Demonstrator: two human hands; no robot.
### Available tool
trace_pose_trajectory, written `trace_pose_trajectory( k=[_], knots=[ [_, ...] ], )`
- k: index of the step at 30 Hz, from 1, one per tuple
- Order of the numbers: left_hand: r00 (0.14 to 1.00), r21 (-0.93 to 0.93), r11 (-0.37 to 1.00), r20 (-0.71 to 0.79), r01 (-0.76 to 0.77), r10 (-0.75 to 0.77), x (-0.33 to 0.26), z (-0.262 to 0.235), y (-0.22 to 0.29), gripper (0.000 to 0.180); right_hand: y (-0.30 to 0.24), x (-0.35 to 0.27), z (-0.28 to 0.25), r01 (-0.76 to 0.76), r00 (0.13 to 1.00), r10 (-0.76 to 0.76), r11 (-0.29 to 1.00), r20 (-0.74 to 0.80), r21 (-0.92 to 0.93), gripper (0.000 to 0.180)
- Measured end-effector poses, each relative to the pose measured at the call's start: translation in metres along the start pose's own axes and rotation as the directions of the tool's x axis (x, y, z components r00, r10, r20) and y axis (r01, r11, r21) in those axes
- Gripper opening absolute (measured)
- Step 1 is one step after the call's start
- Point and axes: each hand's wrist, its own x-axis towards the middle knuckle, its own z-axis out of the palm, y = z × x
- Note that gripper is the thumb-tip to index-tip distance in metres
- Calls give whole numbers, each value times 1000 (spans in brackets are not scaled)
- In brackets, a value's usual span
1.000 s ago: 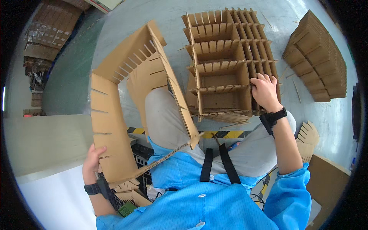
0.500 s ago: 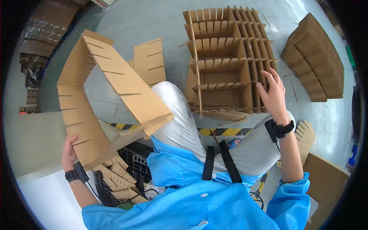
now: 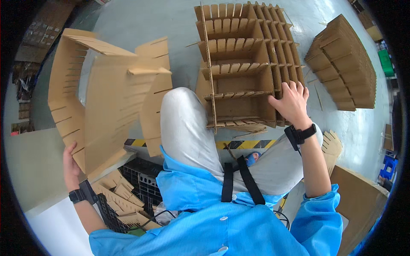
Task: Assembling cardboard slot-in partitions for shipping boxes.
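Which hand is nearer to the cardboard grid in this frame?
The right. The right hand is at the near right part of the grid; the left hand is well off to its left, by the bent cardboard.

On the floor [image 3: 179,34], the assembled divider grid [image 3: 267,79] stands beyond the floor tape [image 3: 247,145], the right hand [image 3: 291,99] at its near right corner and a stack of partitions [image 3: 347,70] apart from it, toward the floor's right edge. Left of the grid, the slotted frame [image 3: 109,106] has the left hand [image 3: 71,164] at its near left edge, and a further panel [image 3: 154,113] shows between frame and left knee [image 3: 183,113]. Nearer the body, left of the lap, loose pieces [image 3: 117,194] lie in the crate [image 3: 145,183].
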Motion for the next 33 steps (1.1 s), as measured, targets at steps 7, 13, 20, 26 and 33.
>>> trace_pose_trajectory(
  k=[7, 13, 20, 26, 33],
  knots=[
    [992, 103, 987, 54, -123, 118, 51, 37, -14, 42, -4, 10, -7, -138, 982, 134, 990, 135, 23, 55],
    [991, 268, 954, 53, -132, 122, 84, 72, -45, 41, 49, 41, -50, -9, 977, 13, 1000, 215, -20, 57],
    [971, 252, 939, 108, -235, 214, 74, 116, -103, 43, 84, 6, -42, 156, 969, -160, 987, 187, 37, 57],
    [985, 335, 927, 47, -171, 165, 58, 123, -99, 51, 72, -18, -24, 29, 996, -32, 999, 80, 32, 62],
    [957, 293, 917, -23, -271, 290, 89, 85, -98, 51, 47, 30, 0, 28, 997, -17, 986, -71, 163, 61]
  ],
)
